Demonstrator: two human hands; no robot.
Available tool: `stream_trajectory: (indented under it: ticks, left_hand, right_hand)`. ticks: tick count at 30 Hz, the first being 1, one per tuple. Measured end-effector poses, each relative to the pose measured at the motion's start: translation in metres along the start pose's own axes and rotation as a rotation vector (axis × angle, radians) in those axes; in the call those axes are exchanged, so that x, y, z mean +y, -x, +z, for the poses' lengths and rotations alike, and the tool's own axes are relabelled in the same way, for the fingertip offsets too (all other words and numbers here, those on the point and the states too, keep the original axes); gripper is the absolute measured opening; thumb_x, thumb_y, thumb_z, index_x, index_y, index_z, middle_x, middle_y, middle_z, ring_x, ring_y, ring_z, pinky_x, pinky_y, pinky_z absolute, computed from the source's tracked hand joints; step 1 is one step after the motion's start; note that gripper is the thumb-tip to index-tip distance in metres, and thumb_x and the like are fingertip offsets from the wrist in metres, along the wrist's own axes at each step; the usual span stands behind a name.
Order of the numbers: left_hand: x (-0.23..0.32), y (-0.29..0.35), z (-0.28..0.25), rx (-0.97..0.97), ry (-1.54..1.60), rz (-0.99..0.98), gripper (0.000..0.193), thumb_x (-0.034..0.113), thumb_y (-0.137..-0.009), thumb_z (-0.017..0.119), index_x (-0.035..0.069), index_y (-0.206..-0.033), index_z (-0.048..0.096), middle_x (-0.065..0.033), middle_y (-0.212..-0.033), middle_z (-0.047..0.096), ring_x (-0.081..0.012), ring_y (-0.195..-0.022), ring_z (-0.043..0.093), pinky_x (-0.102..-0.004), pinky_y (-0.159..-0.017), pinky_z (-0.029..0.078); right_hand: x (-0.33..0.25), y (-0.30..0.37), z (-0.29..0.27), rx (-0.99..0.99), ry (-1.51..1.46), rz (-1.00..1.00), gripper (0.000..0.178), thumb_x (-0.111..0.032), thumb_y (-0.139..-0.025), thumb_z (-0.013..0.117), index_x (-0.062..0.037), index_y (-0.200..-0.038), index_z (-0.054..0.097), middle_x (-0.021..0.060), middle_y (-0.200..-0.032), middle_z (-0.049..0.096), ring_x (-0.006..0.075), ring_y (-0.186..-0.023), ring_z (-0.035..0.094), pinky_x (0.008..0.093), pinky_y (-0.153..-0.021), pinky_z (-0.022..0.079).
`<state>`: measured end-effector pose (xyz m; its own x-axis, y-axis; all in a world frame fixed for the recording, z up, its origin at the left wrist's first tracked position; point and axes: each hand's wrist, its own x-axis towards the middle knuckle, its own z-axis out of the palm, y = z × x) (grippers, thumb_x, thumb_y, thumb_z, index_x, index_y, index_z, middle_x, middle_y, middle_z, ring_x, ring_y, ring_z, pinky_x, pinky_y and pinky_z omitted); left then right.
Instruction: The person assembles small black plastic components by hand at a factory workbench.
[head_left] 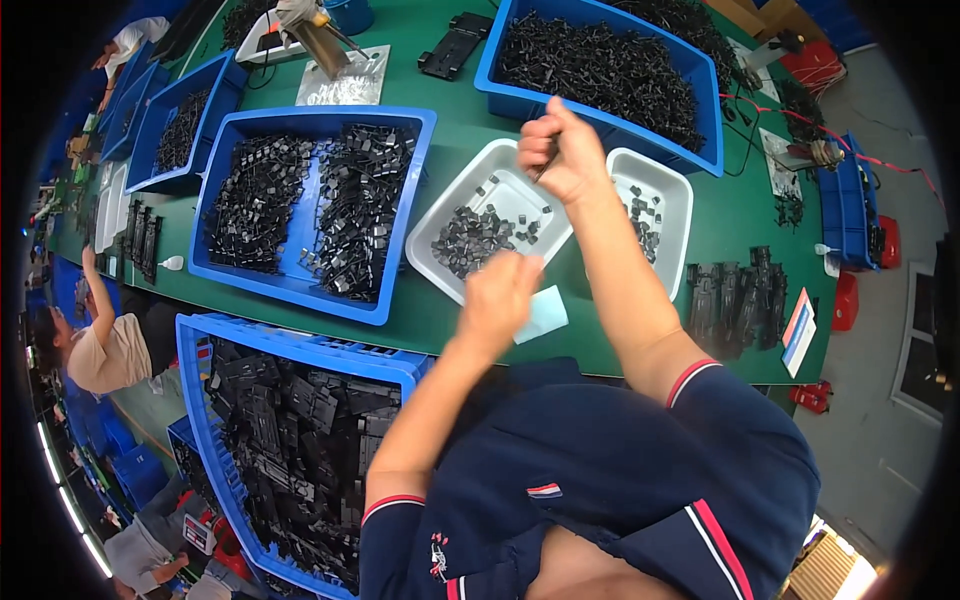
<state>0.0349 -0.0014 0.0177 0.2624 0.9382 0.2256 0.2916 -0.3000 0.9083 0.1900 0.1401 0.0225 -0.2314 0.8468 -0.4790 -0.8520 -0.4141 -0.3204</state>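
Note:
My right hand is raised over the white trays, its fingers curled closed. A dark bit shows at its lower edge, too small to name. Near the front rim of the left white tray is my left hand, smeared by motion, so its finger pose is unclear. Small black clip-like parts lie in that tray. The second white tray, partly behind my right forearm, holds more small black parts. A pale blue slip lies beside my left hand.
Blue bins of black parts stand on the green table, with another blue bin at the back. A large blue crate stands at lower left. Black moulded pieces lie on the right. A co-worker is at far left.

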Motion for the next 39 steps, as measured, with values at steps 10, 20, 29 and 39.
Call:
stream_trajectory:
  ticks: [10,20,29,39]
  left_hand:
    - [-0.12,-0.003,0.009,-0.27,-0.58,-0.356,0.024,0.027,-0.082,0.057,0.004,-0.076,0.063,-0.0195,-0.07,0.062,-0.0358,-0.069,0.063,-0.0471,-0.062,0.049]
    - [-0.12,0.012,0.005,-0.151,-0.72,-0.16,0.02,0.021,-0.073,0.058,0.002,-0.068,0.065,-0.01,-0.083,0.057,-0.0268,-0.086,0.052,-0.0383,-0.075,0.042]
    - [-0.112,0.001,0.0,-0.183,-0.655,-0.163,0.019,0.012,-0.075,0.05,0.0,-0.088,0.059,-0.0138,-0.089,0.059,-0.0272,-0.092,0.052,-0.0402,-0.082,0.04]
    - [-0.106,0.005,0.001,0.218,-0.357,-0.012,0.019,0.012,-0.077,0.05,0.002,-0.081,0.065,-0.0121,-0.081,0.062,-0.0268,-0.087,0.053,-0.045,-0.085,0.038]
  right_hand:
    - [0.045,-0.006,-0.013,0.171,0.158,0.094,0.023,-0.029,-0.086,0.059,-0.0069,-0.094,0.06,0.0047,-0.066,0.055,0.0189,-0.066,0.06,0.0438,-0.069,0.055]
    - [0.116,-0.075,0.111,-0.278,0.835,0.187,0.023,-0.02,-0.086,0.059,-0.0033,-0.102,0.057,-0.0034,-0.066,0.049,0.004,-0.044,0.038,0.0194,-0.038,0.026]
    - [0.242,-0.235,0.184,-0.447,1.871,-0.567,0.02,-0.025,-0.074,0.065,-0.009,-0.086,0.068,0.01,-0.079,0.067,0.0224,-0.075,0.064,0.0342,-0.069,0.049]
    - [0.312,-0.3,0.212,-0.456,2.455,-0.45,0.018,-0.025,-0.069,0.069,-0.0139,-0.083,0.069,0.0108,-0.09,0.066,0.029,-0.088,0.063,0.0399,-0.077,0.05]
